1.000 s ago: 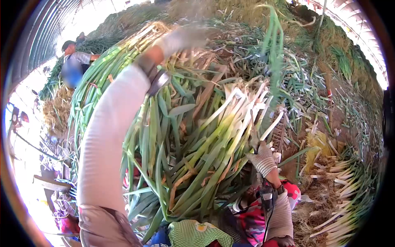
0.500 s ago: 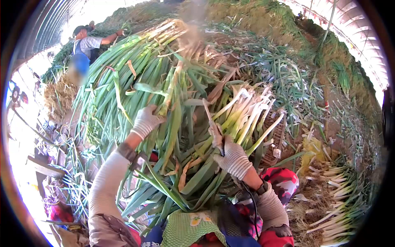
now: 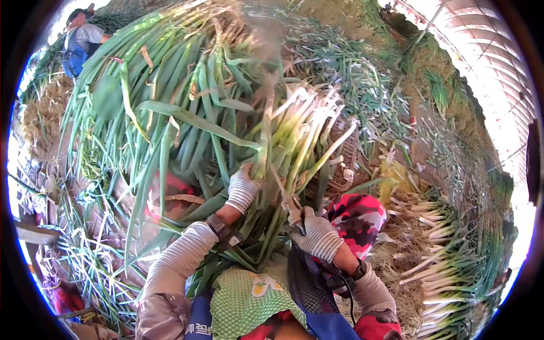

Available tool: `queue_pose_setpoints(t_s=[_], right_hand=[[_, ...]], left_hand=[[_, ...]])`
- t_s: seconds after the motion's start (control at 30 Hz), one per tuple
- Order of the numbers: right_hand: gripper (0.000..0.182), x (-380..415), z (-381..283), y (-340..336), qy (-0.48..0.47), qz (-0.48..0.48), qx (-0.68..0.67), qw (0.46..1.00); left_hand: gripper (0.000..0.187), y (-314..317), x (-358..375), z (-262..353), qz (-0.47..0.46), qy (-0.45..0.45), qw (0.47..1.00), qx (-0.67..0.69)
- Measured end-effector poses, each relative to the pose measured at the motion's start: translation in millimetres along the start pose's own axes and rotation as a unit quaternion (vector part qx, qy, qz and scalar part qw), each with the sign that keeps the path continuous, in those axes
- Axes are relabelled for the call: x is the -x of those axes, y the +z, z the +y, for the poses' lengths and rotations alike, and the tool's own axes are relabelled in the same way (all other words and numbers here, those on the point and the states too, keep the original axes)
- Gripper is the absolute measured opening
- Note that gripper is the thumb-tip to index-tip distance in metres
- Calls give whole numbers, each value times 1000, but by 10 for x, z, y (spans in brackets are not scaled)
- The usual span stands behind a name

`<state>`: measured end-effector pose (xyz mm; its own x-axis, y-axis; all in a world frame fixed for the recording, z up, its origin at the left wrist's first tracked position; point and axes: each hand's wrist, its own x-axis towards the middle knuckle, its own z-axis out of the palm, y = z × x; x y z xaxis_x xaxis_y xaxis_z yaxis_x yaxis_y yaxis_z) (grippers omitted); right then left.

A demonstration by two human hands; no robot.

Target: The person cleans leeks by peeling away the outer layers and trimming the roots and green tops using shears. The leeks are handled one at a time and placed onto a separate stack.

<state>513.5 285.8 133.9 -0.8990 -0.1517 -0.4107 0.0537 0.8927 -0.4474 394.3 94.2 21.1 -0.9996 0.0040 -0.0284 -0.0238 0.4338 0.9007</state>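
Note:
Both my hands wear pale striped gloves. My left hand [image 3: 243, 188] is closed around the stalk of a green onion [image 3: 264, 133], at the left side of a bunch with bare white ends [image 3: 306, 124]. In my right hand [image 3: 318, 235] is the handle of a small tool [image 3: 290, 205]; its narrow tip points up toward the stalks. Long green leaves hang under and between my hands. Behind them lies a large heap of green onions [image 3: 181, 73], with leaves draping to the left.
A co-worker [image 3: 79, 42] is at the far left. Peeled onions [image 3: 445, 272] lie in a row at the right, beside dry roots [image 3: 396, 260]. A brown plastic crate [image 3: 344, 164] sits behind my knee [image 3: 360, 218]. Leaf scraps cover the ground.
My left hand has moved right and down, from the heap to the bunch, and now grips a stalk. The tool stays in my right hand. The view has shifted.

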Motion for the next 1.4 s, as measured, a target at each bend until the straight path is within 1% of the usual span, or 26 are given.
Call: queue_pose_setpoints(t_s=[0.03, 0.13, 0.17, 0.23, 0.27, 0.3, 0.33, 0.37, 0.4, 0.43, 0.47, 0.5, 0.53, 0.57, 0.67, 0.7, 0.8, 0.83, 0.87, 0.93, 0.97, 1.07, 1.2, 1.23, 1.33, 1.4], right_hand=[[49, 28, -5, 4, 4, -15, -2, 1000], [49, -106, -49, 131, -45, 2, 2, 999], [49, -273, 72, 258, -16, -1, -17, 1000], [50, -384, -16, 167, 1, 16, -14, 1000], [52, -433, -78, 109, 8, 24, -11, 1000], [52, -400, -184, 38, 42, 25, -1, 999], [53, -386, -193, 51, 40, 14, 6, 999], [53, -347, -185, 84, 39, 3, 15, 999], [54, -311, -175, 118, 38, -9, 24, 999], [55, -319, -182, 152, 14, -18, 44, 999], [56, -366, -218, 142, 29, -16, 31, 999], [56, -452, -288, 92, 44, -13, 18, 999], [57, -541, -350, 36, 59, -9, 5, 998], [55, -684, -330, 29, 43, 1, -6, 999], [50, -1118, -218, 69, 62, 23, 28, 997], [48, -1201, -226, 21, 57, 13, 27, 998], [49, -1399, -285, -86, 51, 33, 19, 998], [53, -1545, -233, -69, 74, 35, 33, 996], [54, -1671, -189, -75, 77, 34, 33, 996], [54, -1851, -228, -176, 80, 32, 34, 996], [53, -1914, -244, -227, 81, 46, 21, 995], [49, -2231, -232, -332, 82, 38, 25, 996], [45, -2559, -267, -461, 3, 64, 38, 997], [42, -2611, -294, -498, -27, 89, -2, 996], [39, -2842, -343, -629, 22, 90, 28, 995], [39, -2910, -331, -682, -6, 113, 24, 993]], left_hand=[[62, 3, -18, -23, -9, -7, 1000, 12], [66, 22, -79, -151, -11, 1, 1000, -12], [66, 18, -89, -191, -10, 8, 1000, -7], [68, -6, -93, -208, -6, 21, 1000, 6], [70, -10, -91, -226, -17, -2, 999, 36], [73, -26, -98, -223, -28, -24, 997, 65], [75, -36, -112, -218, -41, -45, 994, 94], [69, -28, -82, -214, -18, -9, 998, 62], [69, -31, -89, -218, -20, -16, 998, 57], [68, -30, -99, -224, -23, -22, 998, 51], [68, -29, -107, -232, -26, -27, 998, 46], [67, -27, -103, -259, -31, -31, 995, 89], [67, -39, -98, -241, -32, -33, 995, 94], [67, -53, -93, -221, -32, -35, 994, 99], [69, 3, -136, -370, -36, -48, 993, 106], [70, -24, -130, -338, -37, -50, 993, 104], [73, 16, -126, -378, -47, -67, 989, 124], [73, 1, -104, -340, -46, -71, 988, 128], [73, -16, -95, -303, -46, -74, 987, 131], [74, -34, -94, -273, -56, -75, 990, 107], [75, -41, -89, -259, -59, -77, 990, 105], [76, -105, -78, -177, -63, -77, 992, 71], [76, -111, -70, -198, -68, -78, 992, 73], [77, -130, -72, -188, -73, -76, 991, 78], [79, -94, -85, -265, -75, -74, 990, 96], [81, -57, -91, -335, -74, -71, 989, 109]])
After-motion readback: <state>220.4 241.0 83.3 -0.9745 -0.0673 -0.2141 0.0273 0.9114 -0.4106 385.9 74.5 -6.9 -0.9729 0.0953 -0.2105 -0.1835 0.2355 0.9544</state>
